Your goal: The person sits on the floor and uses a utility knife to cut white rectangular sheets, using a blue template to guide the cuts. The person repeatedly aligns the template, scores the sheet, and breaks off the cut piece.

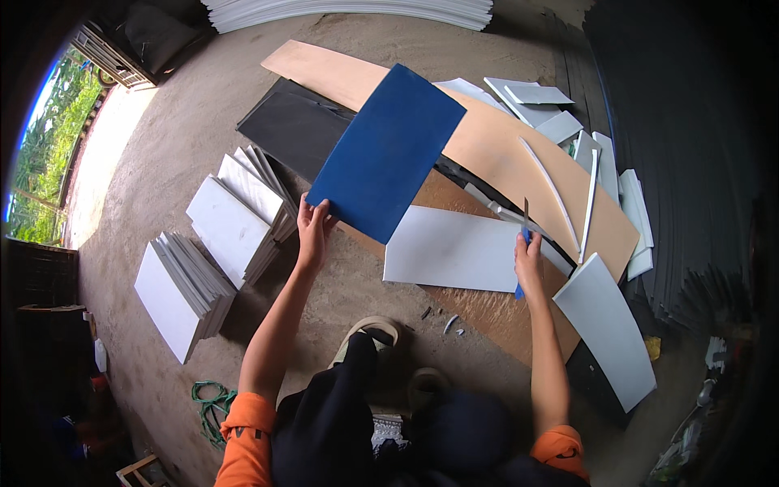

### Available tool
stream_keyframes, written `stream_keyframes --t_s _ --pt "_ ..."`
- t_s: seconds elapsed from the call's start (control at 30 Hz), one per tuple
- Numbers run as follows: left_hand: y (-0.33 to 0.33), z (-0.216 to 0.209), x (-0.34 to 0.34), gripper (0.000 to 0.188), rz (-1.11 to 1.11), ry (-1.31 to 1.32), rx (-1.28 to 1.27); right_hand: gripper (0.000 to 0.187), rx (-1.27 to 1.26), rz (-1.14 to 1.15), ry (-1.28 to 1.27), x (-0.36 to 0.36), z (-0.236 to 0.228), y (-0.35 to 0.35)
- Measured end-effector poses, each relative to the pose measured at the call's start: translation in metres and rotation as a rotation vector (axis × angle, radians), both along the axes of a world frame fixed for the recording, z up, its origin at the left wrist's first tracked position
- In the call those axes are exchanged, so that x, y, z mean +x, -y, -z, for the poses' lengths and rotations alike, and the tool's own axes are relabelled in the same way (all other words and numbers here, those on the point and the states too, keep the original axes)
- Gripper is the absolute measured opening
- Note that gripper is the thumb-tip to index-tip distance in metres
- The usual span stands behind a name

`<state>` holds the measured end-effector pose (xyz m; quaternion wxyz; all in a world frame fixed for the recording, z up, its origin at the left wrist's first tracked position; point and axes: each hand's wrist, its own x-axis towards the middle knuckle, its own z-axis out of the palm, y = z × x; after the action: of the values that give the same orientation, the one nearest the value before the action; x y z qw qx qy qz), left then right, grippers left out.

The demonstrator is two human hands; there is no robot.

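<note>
A flat blue rectangular sheet (393, 150) is held up and tilted by my left hand (315, 223), whose fingers close on its lower left corner. My right hand (529, 258) grips a utility knife (525, 234) with a blue handle, its blade pointing away from me. Below and between them lies a white foam-like sheet (454, 250) on a brown board (503, 325). My right hand is over the right end of that white sheet; whether it touches is hard to tell. The blue sheet hides part of the boards behind it.
Stacks of white sheets (182, 292) stand on the floor at the left. A long tan board (487, 154) and a black sheet (296, 126) lie beyond. White offcuts (560, 126), narrow strips (588, 203) and another white sheet (608, 325) lie right. Green rope (213, 410) is at lower left.
</note>
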<state>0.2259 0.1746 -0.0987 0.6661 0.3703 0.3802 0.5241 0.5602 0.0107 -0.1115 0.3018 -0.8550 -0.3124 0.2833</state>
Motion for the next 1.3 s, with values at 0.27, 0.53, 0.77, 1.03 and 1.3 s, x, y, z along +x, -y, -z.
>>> stream_keyframes --t_s 0.27,0.53,0.77,1.03,1.3 --pt "0.044 0.038 0.034 0.03 0.208 -0.338 0.008 0.033 -0.049 0.083 0.51 -0.008 0.046 0.126" --pt "0.033 0.062 0.059 0.035 0.271 -0.498 0.11 0.036 0.008 0.019 0.66 -0.028 0.019 0.105" --pt "0.08 0.062 0.041 0.04 0.232 -1.131 0.38 0.029 0.217 0.007 0.153 -0.015 0.042 0.07" --pt "0.058 0.048 0.031 0.036 0.324 -1.131 0.397 0.035 0.076 -0.033 0.25 -0.035 0.028 0.051" --pt "0.037 0.032 0.034 0.041 0.333 -1.111 0.356 0.035 0.119 -0.031 0.308 -0.024 0.029 0.048"
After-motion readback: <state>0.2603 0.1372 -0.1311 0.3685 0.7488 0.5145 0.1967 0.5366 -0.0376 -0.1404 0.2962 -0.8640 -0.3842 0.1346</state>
